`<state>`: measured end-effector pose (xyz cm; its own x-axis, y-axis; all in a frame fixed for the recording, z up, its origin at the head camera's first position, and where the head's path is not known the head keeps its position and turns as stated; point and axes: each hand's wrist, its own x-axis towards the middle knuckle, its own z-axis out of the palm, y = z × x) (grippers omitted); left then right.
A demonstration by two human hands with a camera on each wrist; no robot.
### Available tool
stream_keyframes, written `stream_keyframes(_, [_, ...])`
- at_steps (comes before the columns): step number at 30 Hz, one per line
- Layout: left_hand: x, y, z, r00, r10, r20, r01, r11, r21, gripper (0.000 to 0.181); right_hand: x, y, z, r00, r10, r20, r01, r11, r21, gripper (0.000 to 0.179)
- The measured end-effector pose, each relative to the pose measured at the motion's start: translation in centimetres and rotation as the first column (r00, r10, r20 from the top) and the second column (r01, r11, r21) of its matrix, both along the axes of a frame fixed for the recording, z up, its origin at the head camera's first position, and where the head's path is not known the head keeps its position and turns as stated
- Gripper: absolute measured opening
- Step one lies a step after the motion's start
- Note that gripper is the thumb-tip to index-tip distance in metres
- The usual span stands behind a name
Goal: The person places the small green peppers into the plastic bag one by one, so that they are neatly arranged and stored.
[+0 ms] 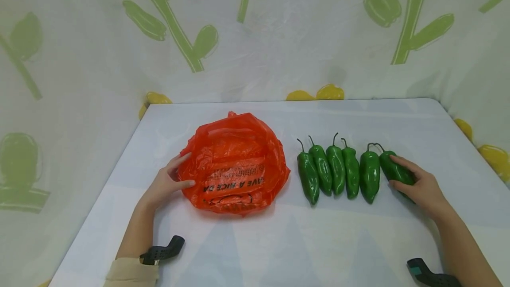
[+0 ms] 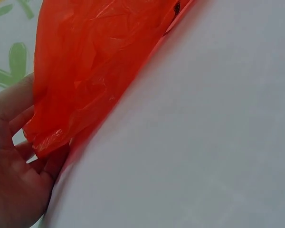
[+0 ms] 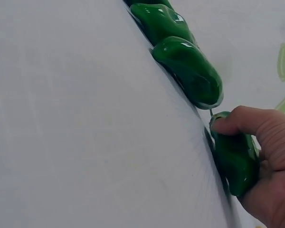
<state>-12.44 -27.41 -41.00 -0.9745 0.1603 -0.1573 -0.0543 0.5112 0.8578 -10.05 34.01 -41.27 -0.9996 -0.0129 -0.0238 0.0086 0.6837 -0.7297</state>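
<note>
A crumpled red plastic bag [image 1: 235,167] with black printing lies on the table's left half. My left hand [image 1: 170,180] holds its left edge, thumb on the near side. In the left wrist view the bag's corner droops between the fingers [image 2: 19,97], whose tips are partly hidden by the plastic. Several glossy green peppers lie side by side right of the bag, stems pointing away. My right hand [image 1: 422,188] grips the rightmost green pepper [image 1: 394,167] on the table. In the right wrist view the thumb [image 3: 228,124] presses against one end of it.
The nearest neighbour of the gripped pepper is another green pepper [image 1: 369,176]; the leftmost pepper [image 1: 308,177] stands a little apart from the bag. The white table [image 1: 318,251] meets a wall covering [image 1: 299,48] with printed green leaves at its back and sides.
</note>
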Motion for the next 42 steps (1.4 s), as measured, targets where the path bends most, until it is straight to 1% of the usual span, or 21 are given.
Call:
stream_keyframes(4, [-0.3, 0.0, 0.1, 1.000, -0.004, 0.017, 0.004, 1.000, 0.001, 0.082, -0.1, 0.0, 0.5, 0.998, -0.046, 0.039, 0.047, 0.998, -0.028, 0.069])
stream_keyframes(7, [-0.6, 0.2, 0.1, 1.000, -0.019, 0.023, 0.020, 1.000, -0.001, 0.082, 0.0, -0.2, 0.8, 0.997, -0.062, 0.041, 0.064, 0.998, -0.028, 0.069])
stream_keyframes(14, [-0.6, 0.3, 0.1, 0.999, -0.032, 0.033, 0.033, 0.999, -0.034, 0.086, 0.1, -0.9, 1.8, 0.997, -0.073, -0.025, 0.073, 0.997, -0.019, 0.068])
stream_keyframes(17, [-0.5, 0.3, 0.2, 0.999, -0.037, 0.032, 0.038, 0.999, -0.036, 0.085, 0.2, -1.3, 2.2, 0.996, -0.069, -0.054, 0.067, 0.997, -0.034, 0.067])
stream_keyframes(21, [-0.4, 0.1, 0.1, 0.999, -0.048, 0.024, 0.048, 0.999, -0.020, 0.084, 0.2, -1.8, 2.6, 0.995, -0.042, -0.086, 0.036, 0.997, -0.066, 0.066])
stream_keyframes(26, [-0.1, -0.5, -0.2, 0.999, -0.043, 0.026, 0.043, 0.999, 0.009, 0.083, -0.1, -3.2, 3.3, 0.991, 0.034, -0.126, -0.049, 0.992, -0.115, 0.066])
stream_keyframes(32, [0.0, -0.7, -0.4, 0.999, -0.047, 0.014, 0.046, 0.998, 0.045, 0.082, -0.8, -5.1, 4.2, 0.983, 0.120, -0.136, -0.133, 0.987, -0.089, 0.064])
stream_keyframes(36, [0.0, -0.6, -0.5, 0.999, -0.048, 0.014, 0.047, 0.998, 0.048, 0.083, -1.3, -6.0, 4.6, 0.972, 0.180, -0.153, -0.200, 0.973, -0.120, 0.062])
stream_keyframes(39, [0.0, -0.6, -0.6, 0.999, -0.048, 0.017, 0.047, 0.998, 0.048, 0.083, -1.5, -6.6, 4.9, 0.969, 0.206, -0.139, -0.226, 0.963, -0.146, 0.062])
stream_keyframes(42, [0.0, -0.6, -0.6, 0.999, -0.045, 0.018, 0.044, 0.998, 0.044, 0.083, -1.8, -7.2, 5.3, 0.970, 0.217, -0.106, -0.232, 0.960, -0.157, 0.060])
